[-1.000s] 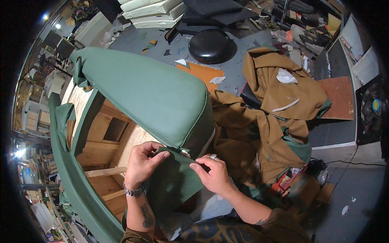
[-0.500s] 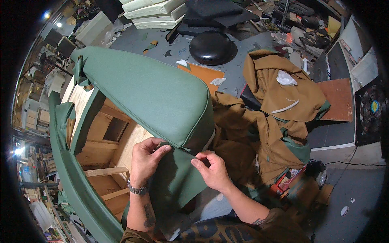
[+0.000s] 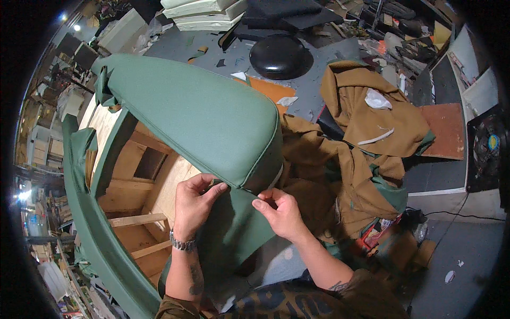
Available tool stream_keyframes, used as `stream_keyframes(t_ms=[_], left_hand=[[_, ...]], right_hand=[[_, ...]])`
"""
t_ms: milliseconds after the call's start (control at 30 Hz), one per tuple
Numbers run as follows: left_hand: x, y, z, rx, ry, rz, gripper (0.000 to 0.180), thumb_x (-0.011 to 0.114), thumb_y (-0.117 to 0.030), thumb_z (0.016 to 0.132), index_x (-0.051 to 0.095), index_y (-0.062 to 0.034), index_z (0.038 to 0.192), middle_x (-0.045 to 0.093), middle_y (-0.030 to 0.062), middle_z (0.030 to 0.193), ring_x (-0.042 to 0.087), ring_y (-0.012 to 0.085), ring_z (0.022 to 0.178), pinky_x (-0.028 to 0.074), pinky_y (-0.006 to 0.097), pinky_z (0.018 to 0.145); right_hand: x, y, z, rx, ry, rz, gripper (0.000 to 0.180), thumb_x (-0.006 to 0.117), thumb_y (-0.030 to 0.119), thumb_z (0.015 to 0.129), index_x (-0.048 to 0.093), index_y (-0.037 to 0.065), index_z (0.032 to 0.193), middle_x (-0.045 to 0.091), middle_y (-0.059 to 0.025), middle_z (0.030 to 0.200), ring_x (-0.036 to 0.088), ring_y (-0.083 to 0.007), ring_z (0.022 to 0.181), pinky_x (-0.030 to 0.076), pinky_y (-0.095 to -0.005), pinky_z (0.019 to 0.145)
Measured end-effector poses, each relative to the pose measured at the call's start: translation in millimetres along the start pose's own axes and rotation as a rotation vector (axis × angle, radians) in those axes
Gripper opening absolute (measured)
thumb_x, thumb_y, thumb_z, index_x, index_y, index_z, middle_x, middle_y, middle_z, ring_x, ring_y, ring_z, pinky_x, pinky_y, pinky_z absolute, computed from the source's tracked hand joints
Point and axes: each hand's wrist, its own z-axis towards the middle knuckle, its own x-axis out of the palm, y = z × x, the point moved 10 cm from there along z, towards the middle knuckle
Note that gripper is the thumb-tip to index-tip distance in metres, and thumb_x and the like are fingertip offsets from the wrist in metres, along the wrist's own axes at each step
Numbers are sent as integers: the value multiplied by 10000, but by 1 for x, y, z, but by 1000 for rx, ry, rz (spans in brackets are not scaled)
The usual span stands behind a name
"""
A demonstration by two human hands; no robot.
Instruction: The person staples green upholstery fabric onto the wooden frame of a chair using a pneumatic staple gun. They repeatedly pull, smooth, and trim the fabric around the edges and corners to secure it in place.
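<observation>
A green upholstered armrest of a furniture frame stretches from the far left to its rounded, seamed front end before me. From that end a loose green upholstery flap hangs toward my lap. My left hand pinches the flap's upper edge between thumb and fingers, close under the seam corner. To its right, my right hand pinches the same edge, thumb on top. The edge runs between both hands, right beneath the armrest's corner. Beside my left hand the bare wooden frame shows its inside slats.
Brown fabric with green patches lies heaped at the right. Beyond the armrest are a round black cushion and stacked white foam blocks. A black fan stands at the far right, with a cable below it.
Both hands keep their pinch on the flap's edge and have shifted slightly; the left thumb sits a little nearer the seam corner. The view has tilted a little.
</observation>
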Motion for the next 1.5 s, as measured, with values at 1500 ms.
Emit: stream_keyframes(t_ms=[1500], left_hand=[[70,-29,-69,471,-258,971,478,739,-146,949,664,10,1395,625,217,1407,590,408,1318,518,485,1076]], right_hand=[[6,-32,17,-25,-77,107,270,799,270,1010,780,2,1040,755,-14,958,632,-85,881,517,-288,792]])
